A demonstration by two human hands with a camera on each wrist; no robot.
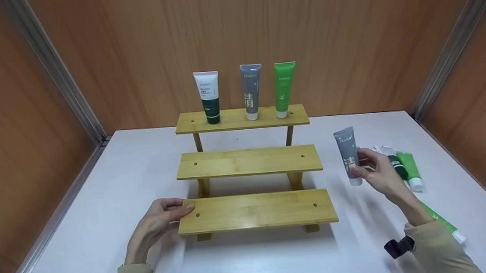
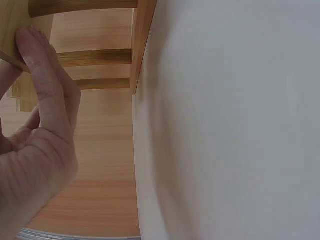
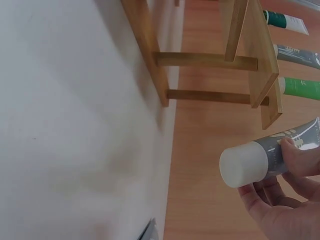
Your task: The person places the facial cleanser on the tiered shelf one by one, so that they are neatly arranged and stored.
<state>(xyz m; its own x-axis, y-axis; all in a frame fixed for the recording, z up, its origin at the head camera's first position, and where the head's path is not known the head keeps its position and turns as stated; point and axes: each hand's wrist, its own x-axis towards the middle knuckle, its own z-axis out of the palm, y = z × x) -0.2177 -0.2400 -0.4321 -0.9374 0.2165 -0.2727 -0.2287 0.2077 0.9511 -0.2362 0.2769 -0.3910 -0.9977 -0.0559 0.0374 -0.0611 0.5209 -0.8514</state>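
A three-step bamboo display rack (image 1: 254, 211) stands on the white table. My left hand (image 1: 157, 219) grips the left end of its lowest shelf, thumb on top and fingers beneath; the left wrist view shows the left hand (image 2: 47, 135) at the shelf edge. To the right of the rack, my right hand (image 1: 378, 171) pinches a grey squeeze tube (image 1: 347, 153), held upright with its white cap down. In the right wrist view the cap of the grey tube (image 3: 245, 164) points toward the camera. On the top shelf stand a white-and-dark-green tube (image 1: 209, 96), another grey tube (image 1: 251, 89) and a green tube (image 1: 283, 88).
Behind my right hand lie a white-and-dark-green tube (image 1: 397, 166) and a green tube (image 1: 410, 170). Another green tube (image 1: 446, 223) lies partly hidden by the right forearm. Wood-grain panels (image 1: 234, 36) enclose the table at the back and both sides.
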